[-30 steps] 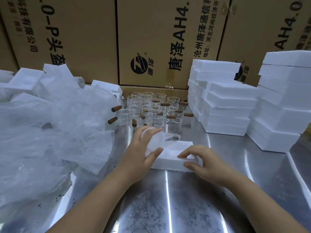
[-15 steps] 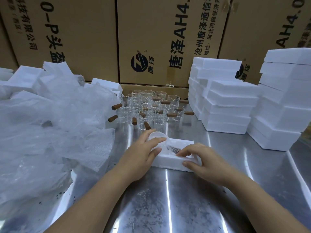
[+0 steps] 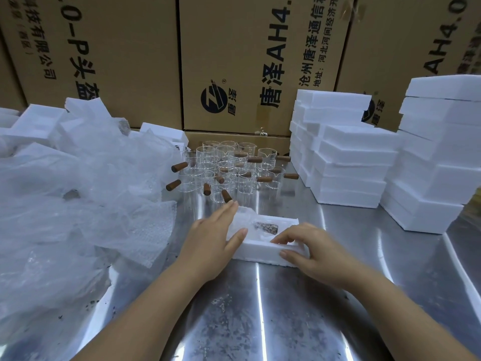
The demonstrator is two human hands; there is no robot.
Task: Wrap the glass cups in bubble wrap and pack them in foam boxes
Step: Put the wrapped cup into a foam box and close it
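Note:
A white foam box (image 3: 260, 250) lies open on the steel table in front of me. Inside it sits a glass cup wrapped in bubble wrap (image 3: 248, 222), its wooden handle showing through the wrap. My left hand (image 3: 213, 235) lies flat against the box's left end, fingers straight along the wrapped cup, thumb on the box's front rim. My right hand (image 3: 309, 246) holds the box's right front corner, thumb on the front wall and fingers curled over the rim. Behind the box stand several bare glass cups (image 3: 229, 168) with brown wooden handles.
A big heap of bubble wrap (image 3: 78, 204) and loose foam pieces (image 3: 39, 121) fill the left side. Stacks of closed foam boxes (image 3: 346, 157) (image 3: 440, 152) stand at the right. Cardboard cartons (image 3: 247, 61) wall off the back. Steel tabletop (image 3: 260, 321) lies near me.
My left hand has lowered the wrapped cup into the foam box and now lies flat beside it. My right hand has stayed on the box's right front corner.

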